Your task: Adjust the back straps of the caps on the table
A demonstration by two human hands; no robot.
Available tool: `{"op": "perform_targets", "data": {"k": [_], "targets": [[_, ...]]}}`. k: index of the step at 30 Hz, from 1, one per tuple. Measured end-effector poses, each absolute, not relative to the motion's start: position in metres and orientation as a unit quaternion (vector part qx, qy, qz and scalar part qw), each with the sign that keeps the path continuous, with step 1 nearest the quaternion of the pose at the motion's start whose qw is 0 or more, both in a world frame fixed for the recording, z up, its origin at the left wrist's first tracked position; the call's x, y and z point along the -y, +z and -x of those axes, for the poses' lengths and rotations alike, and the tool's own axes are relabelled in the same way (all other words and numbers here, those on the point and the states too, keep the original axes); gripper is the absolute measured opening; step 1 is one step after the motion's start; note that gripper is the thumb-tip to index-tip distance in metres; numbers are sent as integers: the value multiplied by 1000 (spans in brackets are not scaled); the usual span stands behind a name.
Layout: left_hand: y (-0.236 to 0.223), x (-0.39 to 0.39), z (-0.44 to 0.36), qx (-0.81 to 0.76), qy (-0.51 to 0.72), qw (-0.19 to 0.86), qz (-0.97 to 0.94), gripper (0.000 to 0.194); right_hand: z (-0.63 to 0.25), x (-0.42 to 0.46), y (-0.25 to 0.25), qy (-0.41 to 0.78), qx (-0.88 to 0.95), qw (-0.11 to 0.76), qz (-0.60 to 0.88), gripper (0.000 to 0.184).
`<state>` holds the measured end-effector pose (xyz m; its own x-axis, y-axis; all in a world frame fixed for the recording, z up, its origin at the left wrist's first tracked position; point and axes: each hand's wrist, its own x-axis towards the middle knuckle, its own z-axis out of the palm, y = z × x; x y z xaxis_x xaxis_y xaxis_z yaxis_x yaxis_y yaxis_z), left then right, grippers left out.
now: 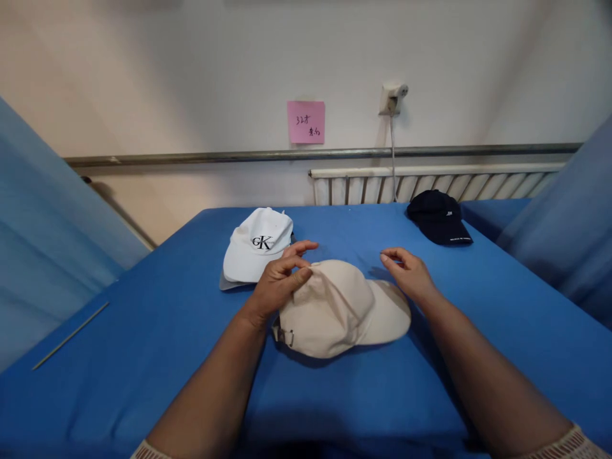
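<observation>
"If you can see it, what looks settled?"

"The white cap (262,239), left of centre, lying over a grey brim (230,285) on the blue counter (143,357)."

"And unfinished?"

"The beige cap (329,312), near middle: the left hand (277,280) pinches its crown; the right hand (412,274), empty, curls loosely near its peak. The navy cap (437,215) lies apart, far right."

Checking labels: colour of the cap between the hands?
The cap is cream, best in head view.

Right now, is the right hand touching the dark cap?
Apart. The head view shows blue cover plainly between the right hand and the dark cap.
</observation>
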<state>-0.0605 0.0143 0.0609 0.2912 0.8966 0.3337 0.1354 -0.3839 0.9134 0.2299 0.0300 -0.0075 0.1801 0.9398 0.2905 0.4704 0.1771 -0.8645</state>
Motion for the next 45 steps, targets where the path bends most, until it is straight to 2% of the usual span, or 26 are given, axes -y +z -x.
{"op": "perform_targets", "data": {"k": [5, 9, 15, 19, 24, 29, 32, 35, 37, 40, 45], "targets": [[55, -19, 57, -371, 425, 380, -733, 11, -231, -19, 9, 320, 605, 449, 575, 27], [34, -27, 45, -406, 462, 319, -721, 17, -215, -12, 6, 368, 644, 437, 508, 30], [24, -33, 53, -525, 497, 297, -623, 20, -204, -9, -9, 339, 663, 434, 508, 44], [33, -28, 66, -562, 398, 288, -666, 13, -206, -10, -14, 324, 687, 421, 496, 45], [38, -18, 58, -524, 289, 269, -755, 27, -206, -12, -18, 358, 681, 397, 501, 43], [33, -16, 46, -461, 321, 327, -760, 42, -207, -11, -15, 396, 684, 394, 469, 42], [27, -16, 43, -457, 355, 343, -740, 50, -209, -8, -10, 409, 693, 396, 443, 49], [20, -17, 42, -454, 369, 342, -736, 52, -211, -6, -5, 387, 724, 385, 422, 70], [16, -18, 42, -454, 371, 341, -735, 52, -212, -5, -4, 346, 745, 372, 433, 76], [11, -20, 44, -494, 347, 322, -730, 51, -215, -6, -5, 293, 758, 360, 457, 72], [1, -23, 47, -550, 257, 222, -763, 44, -217, -8, -8, 270, 751, 344, 495, 67]]}}
